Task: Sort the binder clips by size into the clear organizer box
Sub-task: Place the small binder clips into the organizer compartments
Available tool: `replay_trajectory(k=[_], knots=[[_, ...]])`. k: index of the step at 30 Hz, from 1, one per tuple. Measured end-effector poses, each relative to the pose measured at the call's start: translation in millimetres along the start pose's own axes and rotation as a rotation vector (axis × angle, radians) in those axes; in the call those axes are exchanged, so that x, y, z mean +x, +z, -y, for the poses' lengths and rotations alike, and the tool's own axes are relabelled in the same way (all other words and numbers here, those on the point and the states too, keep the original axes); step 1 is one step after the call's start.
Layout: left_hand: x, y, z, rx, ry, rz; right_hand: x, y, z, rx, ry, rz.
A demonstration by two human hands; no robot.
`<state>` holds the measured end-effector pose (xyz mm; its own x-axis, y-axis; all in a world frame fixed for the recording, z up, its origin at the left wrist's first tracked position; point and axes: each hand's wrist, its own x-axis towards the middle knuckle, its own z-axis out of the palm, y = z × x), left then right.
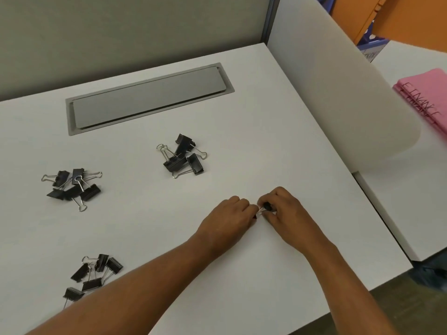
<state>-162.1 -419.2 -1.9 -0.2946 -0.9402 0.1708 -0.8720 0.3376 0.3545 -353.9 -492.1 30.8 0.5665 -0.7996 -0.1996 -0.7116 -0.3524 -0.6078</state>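
Observation:
Three heaps of black binder clips with silver wire handles lie on the white desk: one at centre (183,155), one at left (72,187), one at the near left (93,274). My left hand (229,216) and my right hand (283,209) meet at the desk's right middle. Between their curled fingertips they pinch a small black binder clip (266,207), mostly hidden by the fingers. No clear organizer box is in view.
A grey cable hatch (150,99) is set into the desk at the back. A frosted divider panel (338,88) stands along the right edge. Pink folders (425,93) lie on the neighbouring desk. The desk's front edge runs diagonally at bottom right.

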Motion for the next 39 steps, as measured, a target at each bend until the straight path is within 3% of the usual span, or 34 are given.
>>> replay_trajectory(k=[7,12,16,29,33,39], knots=[[-18,-14,-8,0.279,-0.033,0.161,-22,7,23,0.197,0.279,-0.218],[-23,-35,-11,0.116,-0.2,0.153,-43,16,62,0.706,0.504,-0.242],[-40,-54,-6,-0.089,-0.488,0.131,-53,31,96,0.927,0.552,-0.216],[-253,-170,-4,-1.35,-1.193,-0.542,-60,108,258,0.831,0.26,0.148],[-348,-202,4,-1.433,-1.251,-0.728,-72,153,331,0.816,0.191,0.223],[-490,-239,17,-1.2,-1.335,-0.954,-112,245,440,0.71,0.083,0.472]])
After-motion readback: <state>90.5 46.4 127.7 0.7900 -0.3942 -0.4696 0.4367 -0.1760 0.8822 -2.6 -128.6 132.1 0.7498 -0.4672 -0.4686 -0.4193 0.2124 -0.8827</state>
